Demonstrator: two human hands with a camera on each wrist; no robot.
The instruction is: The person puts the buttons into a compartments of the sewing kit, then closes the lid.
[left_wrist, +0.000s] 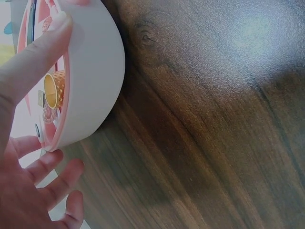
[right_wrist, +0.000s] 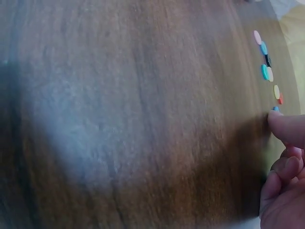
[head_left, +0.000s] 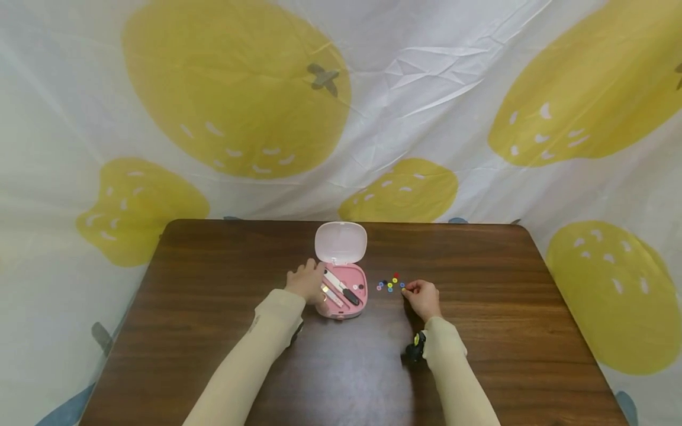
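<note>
Head view: the left hand (head_left: 306, 282), loosely spread, covers part of the left rim of the pink case (head_left: 353, 273); right of that, the right hand (head_left: 424, 299) curls beside buttons (head_left: 390, 285), any pinch impossible to tell.

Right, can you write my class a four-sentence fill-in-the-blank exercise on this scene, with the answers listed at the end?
1. The hand beside the buttons is the person's ____ one.
2. The lid of the box is not shut but ____.
3. The thimble is coloured ____.
4. The fruits printed on the cloth are ____.

Missing words: right; open; gold; yellow.
</note>
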